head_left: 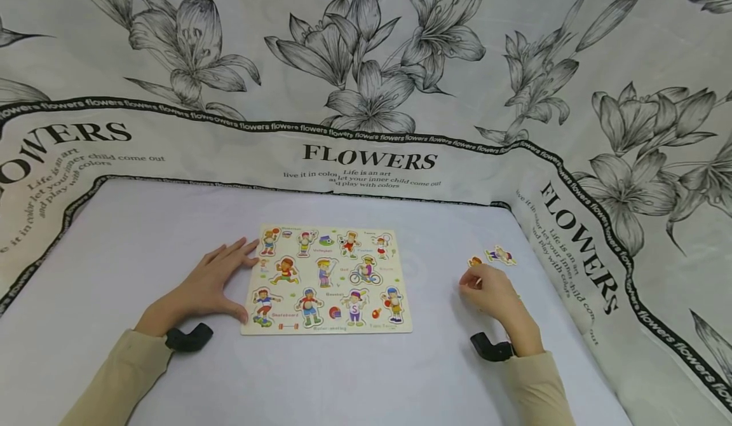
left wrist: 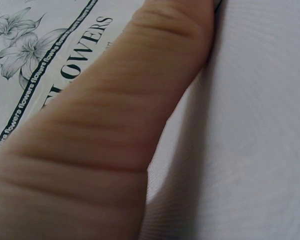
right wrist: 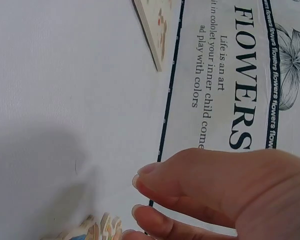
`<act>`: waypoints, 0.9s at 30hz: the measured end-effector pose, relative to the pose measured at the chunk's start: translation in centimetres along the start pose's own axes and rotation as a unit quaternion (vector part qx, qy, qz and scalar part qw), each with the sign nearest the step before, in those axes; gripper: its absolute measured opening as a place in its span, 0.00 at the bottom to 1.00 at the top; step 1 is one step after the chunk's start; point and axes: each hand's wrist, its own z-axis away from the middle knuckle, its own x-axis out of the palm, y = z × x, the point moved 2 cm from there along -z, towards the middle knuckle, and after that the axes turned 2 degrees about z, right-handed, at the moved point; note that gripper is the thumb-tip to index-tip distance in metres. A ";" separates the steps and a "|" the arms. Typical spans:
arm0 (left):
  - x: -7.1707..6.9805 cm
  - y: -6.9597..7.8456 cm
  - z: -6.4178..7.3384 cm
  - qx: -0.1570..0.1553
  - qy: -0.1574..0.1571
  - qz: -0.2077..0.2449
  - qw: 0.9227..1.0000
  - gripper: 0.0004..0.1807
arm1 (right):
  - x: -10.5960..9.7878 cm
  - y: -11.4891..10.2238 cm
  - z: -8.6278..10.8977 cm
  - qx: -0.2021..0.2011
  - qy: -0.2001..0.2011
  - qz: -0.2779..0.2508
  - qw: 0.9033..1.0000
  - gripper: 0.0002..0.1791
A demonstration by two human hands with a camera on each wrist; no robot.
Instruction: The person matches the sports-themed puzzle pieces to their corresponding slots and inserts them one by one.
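Note:
A wooden puzzle board [head_left: 337, 292] with several colourful figures of children at sports lies flat on the table. At its left edge is my left hand [head_left: 214, 284], fingers spread, fingertips and thumb right at the rim. The left wrist view shows mostly one large finger [left wrist: 105, 115] over white cloth. To the right of the board, my right hand [head_left: 493, 292] is bent loosely above the table, with nothing seen between thumb and fingers. Just beyond it lie two loose figure pieces, a partly hidden one [head_left: 474, 261] and a whole one [head_left: 500, 255]; painted wood [right wrist: 85, 230] shows below the fingers.
A white cloth [head_left: 434, 375] covers the table. Its border with black bands and "FLOWERS" lettering [head_left: 370, 157] runs along the back and right. Behind rises a hanging with grey flower drawings [head_left: 372, 63]. A black wrist mount [head_left: 190, 338] sits at the left sleeve, another [head_left: 490, 348] at the right.

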 end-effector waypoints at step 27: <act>0.1 -0.1 -0.1 0.006 0.004 0.000 1.000 0.63 | 0.4 4.3 1.1 0.076 -0.006 -0.016 0.997 0.07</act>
